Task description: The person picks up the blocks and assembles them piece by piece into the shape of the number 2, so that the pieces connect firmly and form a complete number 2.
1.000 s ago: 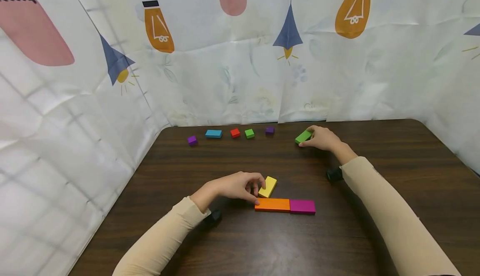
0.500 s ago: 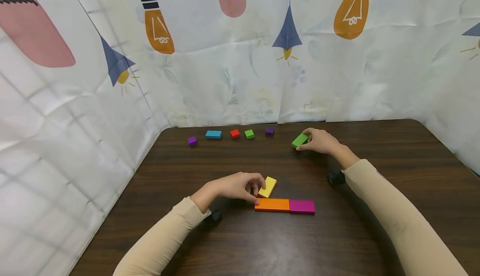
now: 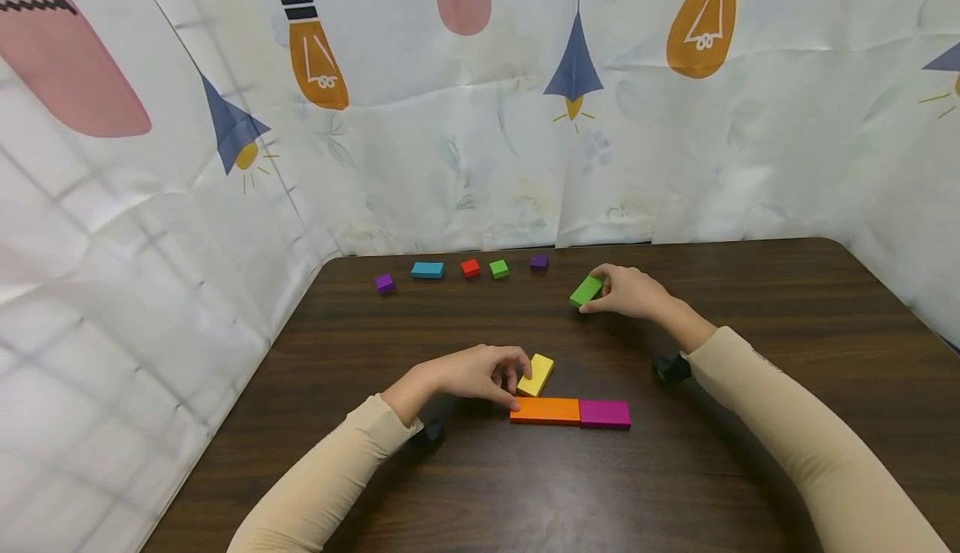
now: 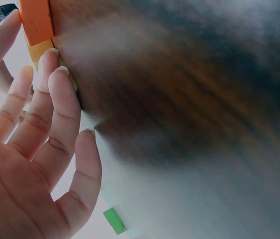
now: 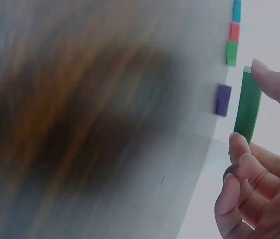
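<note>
Between the thumb and fingers of my right hand (image 3: 636, 293) is a green rectangular block (image 3: 587, 290), pinched by its ends and held above the table in the right wrist view (image 5: 247, 107). My left hand (image 3: 472, 372) rests beside an orange block (image 3: 546, 410), its thumb touching the left end. Its index fingertip reaches a yellow block (image 3: 536, 375), which lies at a slant just behind the orange one. A magenta block (image 3: 604, 414) sits end to end with the orange block on its right. The left wrist view shows the left fingers loosely bent near the orange block (image 4: 36, 20).
Along the far part of the dark wooden table (image 3: 480, 486) lie small purple (image 3: 385, 284), blue (image 3: 427, 270), red (image 3: 470, 268), green (image 3: 499, 269) and dark purple (image 3: 539, 263) blocks. A printed white curtain (image 3: 450, 161) hangs behind the table and along its sides.
My right hand has carried the green block left and nearer to me. The left hand and the orange, magenta and yellow blocks have stayed in place.
</note>
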The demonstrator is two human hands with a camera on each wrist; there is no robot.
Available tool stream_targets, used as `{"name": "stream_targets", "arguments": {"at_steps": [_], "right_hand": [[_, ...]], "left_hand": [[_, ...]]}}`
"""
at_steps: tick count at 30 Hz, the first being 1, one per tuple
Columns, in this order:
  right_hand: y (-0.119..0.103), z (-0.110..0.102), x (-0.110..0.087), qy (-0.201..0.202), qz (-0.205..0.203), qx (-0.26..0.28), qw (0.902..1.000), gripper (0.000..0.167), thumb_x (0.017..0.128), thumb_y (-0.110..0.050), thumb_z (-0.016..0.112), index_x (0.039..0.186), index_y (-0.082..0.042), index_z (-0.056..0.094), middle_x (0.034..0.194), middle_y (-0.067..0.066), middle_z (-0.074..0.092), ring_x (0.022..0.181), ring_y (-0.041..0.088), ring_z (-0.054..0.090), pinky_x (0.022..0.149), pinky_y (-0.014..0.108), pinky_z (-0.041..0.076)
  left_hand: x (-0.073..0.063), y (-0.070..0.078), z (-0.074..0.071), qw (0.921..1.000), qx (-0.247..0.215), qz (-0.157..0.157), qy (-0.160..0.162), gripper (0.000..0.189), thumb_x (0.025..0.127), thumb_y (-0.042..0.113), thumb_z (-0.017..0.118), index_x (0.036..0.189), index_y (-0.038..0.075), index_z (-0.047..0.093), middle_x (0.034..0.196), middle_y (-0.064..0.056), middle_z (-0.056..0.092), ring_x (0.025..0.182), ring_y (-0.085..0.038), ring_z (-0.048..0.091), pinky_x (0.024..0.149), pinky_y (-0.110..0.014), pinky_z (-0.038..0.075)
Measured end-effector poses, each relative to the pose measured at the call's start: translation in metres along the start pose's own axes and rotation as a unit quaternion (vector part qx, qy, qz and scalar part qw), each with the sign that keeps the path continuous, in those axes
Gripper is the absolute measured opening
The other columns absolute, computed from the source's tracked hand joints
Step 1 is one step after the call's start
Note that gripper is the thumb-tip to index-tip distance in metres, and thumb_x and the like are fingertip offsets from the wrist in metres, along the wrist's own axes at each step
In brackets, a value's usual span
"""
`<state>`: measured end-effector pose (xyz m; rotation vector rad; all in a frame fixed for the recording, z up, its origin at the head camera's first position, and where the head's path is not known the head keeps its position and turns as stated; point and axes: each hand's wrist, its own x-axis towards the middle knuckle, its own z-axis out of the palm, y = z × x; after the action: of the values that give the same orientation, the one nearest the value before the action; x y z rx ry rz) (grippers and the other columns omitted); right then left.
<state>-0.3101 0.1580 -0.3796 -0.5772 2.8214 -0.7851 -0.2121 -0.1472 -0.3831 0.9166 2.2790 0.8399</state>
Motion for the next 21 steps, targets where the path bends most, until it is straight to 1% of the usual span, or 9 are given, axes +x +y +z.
{"name": "stream_targets", "arguments": {"at_steps": [5,13,21], "right_hand": [[-0.008,0.006,-0.003,-0.001,-0.009,0.005,0.9999,0.073,0.089,-0.038,0.08,0.141,0.005,0.052,0.091,0.009,0.062,0.075,0.021,0.053,0.064,0.032,0.039],[-0.021,0.012,-0.01,-0.016,-0.028,-0.021,0.9993,0.071,0.087,-0.038,0.082,0.138,0.004,0.055,0.092,0.007,0.063,0.075,0.02,0.054,0.064,0.032,0.041],[-0.029,0.018,-0.015,-0.031,-0.043,0.007,0.9986,0.07,0.086,-0.036,0.083,0.137,0.003,0.056,0.089,0.006,0.061,0.072,0.018,0.052,0.063,0.031,0.04]], "left_hand": [[0.0,-0.001,0.0,1.0,0.0,0.004,0.002,0.036,0.09,0.012,0.082,0.117,0.012,0.059,0.087,0.005,0.064,0.071,-0.009,0.058,0.07,-0.023,0.047],[0.0,-0.001,0.0,1.0,-0.002,0.006,0.0,0.036,0.09,0.013,0.082,0.117,0.012,0.059,0.087,0.005,0.064,0.072,-0.009,0.058,0.07,-0.023,0.047],[0.001,-0.003,0.0,1.0,-0.006,0.006,-0.002,0.035,0.091,0.013,0.08,0.118,0.012,0.059,0.087,0.006,0.064,0.073,-0.008,0.057,0.071,-0.023,0.047]]}}
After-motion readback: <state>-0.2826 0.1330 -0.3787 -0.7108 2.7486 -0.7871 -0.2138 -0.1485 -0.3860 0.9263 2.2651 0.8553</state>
